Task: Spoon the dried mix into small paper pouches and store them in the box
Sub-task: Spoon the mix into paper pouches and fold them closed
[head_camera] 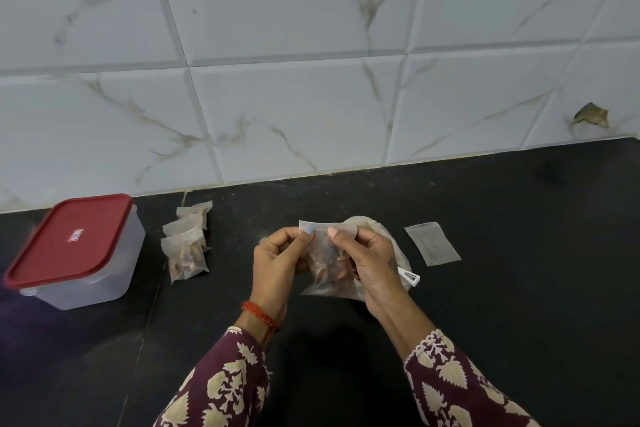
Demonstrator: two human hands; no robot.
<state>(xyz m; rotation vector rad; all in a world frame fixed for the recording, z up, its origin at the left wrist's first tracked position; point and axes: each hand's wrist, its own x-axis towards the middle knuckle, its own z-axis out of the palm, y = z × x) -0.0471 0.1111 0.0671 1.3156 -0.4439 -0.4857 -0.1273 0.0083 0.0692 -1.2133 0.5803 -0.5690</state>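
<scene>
Black tabletop (485,253) against marbled wall tiles. Filled pouch (327,263) held upright mid-frame, long axis vertical, open top edge pinched between both hands: left hand (277,262) at top-left corner, right hand (372,262) at top-right, thumbs on the rim, fingers curled behind. Box (74,251) with red lid on sits far left, nearer the left hand; three filled pouches (187,246) between. Empty pouch (433,243) lies flat right. White bag behind the hands, probably the mix.
</scene>
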